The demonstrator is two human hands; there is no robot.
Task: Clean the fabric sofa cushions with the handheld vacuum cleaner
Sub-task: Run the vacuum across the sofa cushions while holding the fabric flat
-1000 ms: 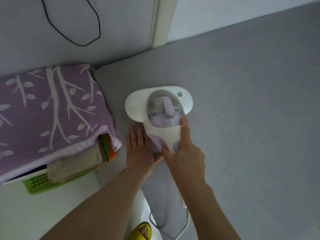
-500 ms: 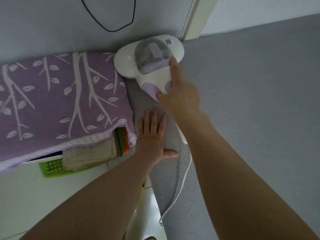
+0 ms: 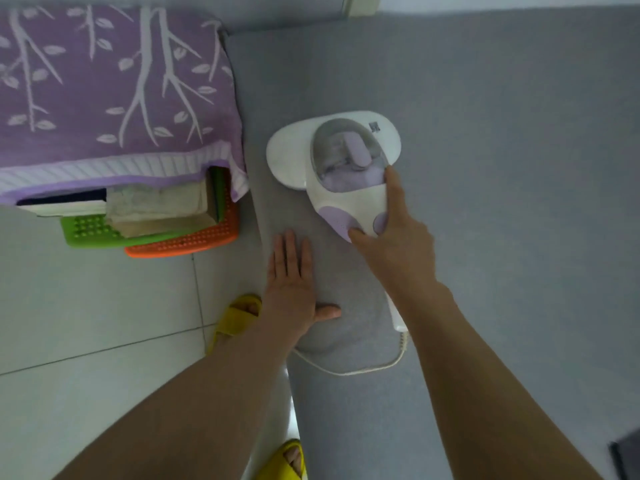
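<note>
Right hand [image 3: 398,244] grips vacuum [image 3: 341,168]; left hand [image 3: 292,289], fingers flat, holds cushion [image 3: 485,168] taut beside it: overlap strokes.

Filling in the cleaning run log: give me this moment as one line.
right hand grips handheld vacuum | vacuum head on grey sofa cushion | left hand flat on cushion | cord trails

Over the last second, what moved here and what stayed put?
The right hand pushed the handheld vacuum up the grey cushion toward the wall, then drew it back toward the person. It kept its grip on the handle. The left hand stayed flat on the cushion edge.
</note>
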